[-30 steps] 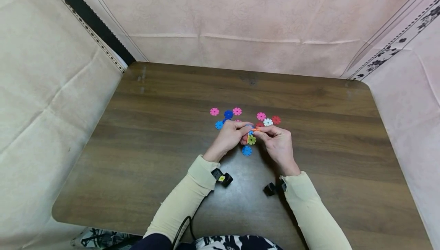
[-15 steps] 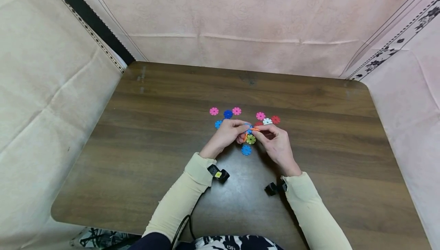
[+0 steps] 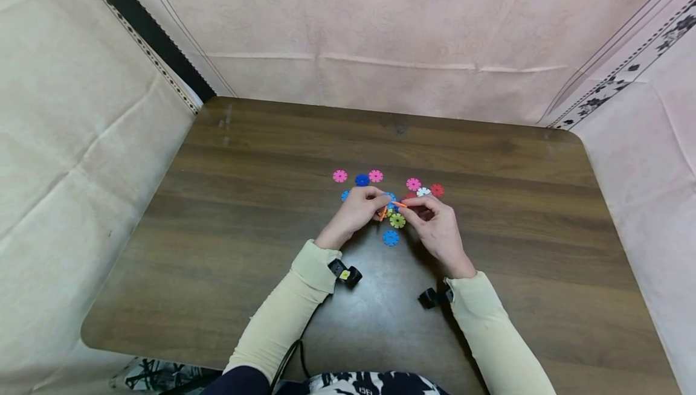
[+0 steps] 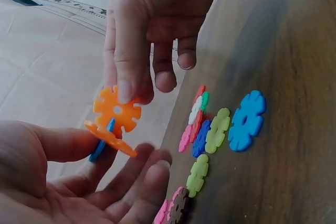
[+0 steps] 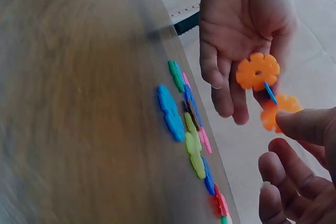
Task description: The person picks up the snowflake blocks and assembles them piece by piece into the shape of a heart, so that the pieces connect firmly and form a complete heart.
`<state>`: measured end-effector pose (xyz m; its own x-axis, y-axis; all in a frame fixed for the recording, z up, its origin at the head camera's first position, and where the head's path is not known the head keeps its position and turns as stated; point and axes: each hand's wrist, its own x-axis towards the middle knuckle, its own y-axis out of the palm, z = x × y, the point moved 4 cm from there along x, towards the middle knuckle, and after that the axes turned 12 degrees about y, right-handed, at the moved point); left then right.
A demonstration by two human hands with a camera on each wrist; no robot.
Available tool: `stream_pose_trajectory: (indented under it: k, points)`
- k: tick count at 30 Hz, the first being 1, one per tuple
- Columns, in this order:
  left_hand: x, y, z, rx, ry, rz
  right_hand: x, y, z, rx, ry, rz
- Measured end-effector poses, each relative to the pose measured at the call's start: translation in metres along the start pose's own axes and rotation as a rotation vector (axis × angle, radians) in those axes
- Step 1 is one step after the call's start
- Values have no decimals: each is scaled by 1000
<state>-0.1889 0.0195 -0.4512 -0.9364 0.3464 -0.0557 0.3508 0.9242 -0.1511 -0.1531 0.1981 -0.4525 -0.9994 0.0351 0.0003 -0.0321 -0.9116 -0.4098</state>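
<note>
Low over the table, my left hand (image 3: 356,212) pinches a small joined set of notched flower-shaped plastic discs. A blue disc (image 4: 96,149), seen edge-on, links two orange discs in that set. One orange disc (image 5: 258,72) is on the left hand's side, tilted against the other. My right hand (image 3: 439,226) pinches the second orange disc (image 4: 116,109) between thumb and index finger, its other fingers loosely bent. How deep the slots fit together cannot be told. Below the hands lie a yellow-green disc (image 3: 397,220) and a light blue disc (image 3: 390,238).
Loose discs lie in a cluster behind the hands: pink (image 3: 339,176), dark blue (image 3: 362,180), white (image 3: 423,191) and red (image 3: 437,189), among several others. They rest on a brown wooden table (image 3: 244,232). Pale cloth (image 3: 380,32) hangs beyond its back edge.
Both hands keep their pinch on the joined discs. My left hand has shifted slightly left, and more of the discs on the table shows between the hands.
</note>
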Motion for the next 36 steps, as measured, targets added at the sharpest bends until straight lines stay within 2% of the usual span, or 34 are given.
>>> stream_pose_trajectory:
  k: [3, 5, 9, 11, 16, 21, 27, 36]
  points:
    - [0, 0, -1, -49, -2, -9, 3, -7, -1, -9, 1, -28]
    - [0, 0, -2, -95, -7, -7, 6, -14, -4, -52, 8, -69]
    - [1, 0, -2, -162, -14, -16, 17, -29, -14, -203, 85, -138]
    - [1, 0, -2, -179, -18, -29, 22, -35, -20, -271, 143, -144]
    - [1, 1, 0, -203, -32, -49, 31, -46, -35, -367, 266, -102]
    - [0, 2, 0, -238, -47, -44, 32, -50, -43, -419, 319, -58]
    - [1, 2, 0, -254, -45, -41, 32, -52, -43, -457, 342, -14]
    - [2, 2, 1, -220, -37, -27, 36, -54, -44, -473, 341, 15]
